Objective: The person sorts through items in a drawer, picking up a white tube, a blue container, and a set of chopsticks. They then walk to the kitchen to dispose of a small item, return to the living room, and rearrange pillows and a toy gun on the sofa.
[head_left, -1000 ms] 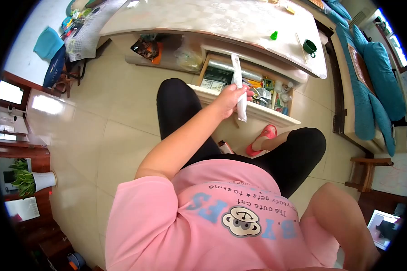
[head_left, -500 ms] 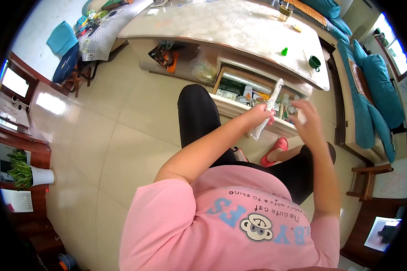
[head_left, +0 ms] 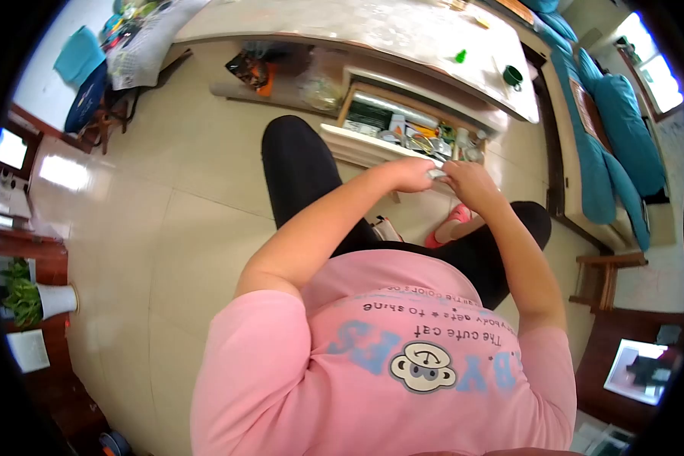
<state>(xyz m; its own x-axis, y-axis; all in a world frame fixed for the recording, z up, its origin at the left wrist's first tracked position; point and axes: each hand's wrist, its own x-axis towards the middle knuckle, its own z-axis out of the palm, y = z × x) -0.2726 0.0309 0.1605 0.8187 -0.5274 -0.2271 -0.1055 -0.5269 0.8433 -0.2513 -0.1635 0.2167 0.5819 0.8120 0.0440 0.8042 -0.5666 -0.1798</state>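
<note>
My left hand (head_left: 412, 174) and my right hand (head_left: 467, 182) meet just in front of the open drawer (head_left: 357, 143). Between their closed fingers is a white packet (head_left: 436, 174), of which only a small part shows; the fingers cover the rest. Inside the drawer, beyond my hands, lie a dark green box (head_left: 368, 115), a roll of clear film (head_left: 395, 106), a pair of scissors (head_left: 419, 142) and several small bottles and packets.
The drawer belongs to a long table (head_left: 296, 30) carrying a green mug (head_left: 512, 77) and a small green object (head_left: 460, 56). Plastic bags (head_left: 319, 90) fill the shelf at left. A sofa (head_left: 596, 163) stands at right, beside a wooden stool (head_left: 602, 277).
The long white packet, upright in my left hand before, is now mostly hidden between both hands. My right hand has come left from the drawer's right end to meet my left. The view has shifted.
</note>
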